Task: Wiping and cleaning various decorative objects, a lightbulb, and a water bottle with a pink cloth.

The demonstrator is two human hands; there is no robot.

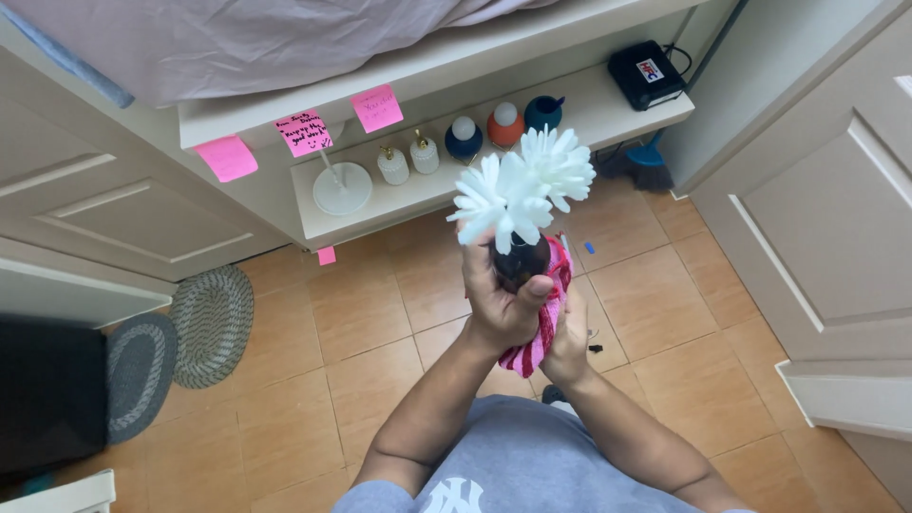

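My left hand (501,302) grips a small dark bottle (521,260) with white flower-shaped reeds (521,186) sticking out of its top. I hold it up in front of my chest, above the tiled floor. My right hand (568,340) presses a red-and-white striped cloth (549,309) against the right side and underside of the bottle. The bottle's lower half is hidden by my fingers and the cloth.
A low white shelf (589,116) holds a blue (464,139), an orange (504,125) and a teal bottle (543,112), two small white pump bottles (408,158), a round white stand (341,187) and a black box (646,73). Pink notes (304,133) stick above. Two oval rugs (211,323) lie left, a white door (817,218) right.
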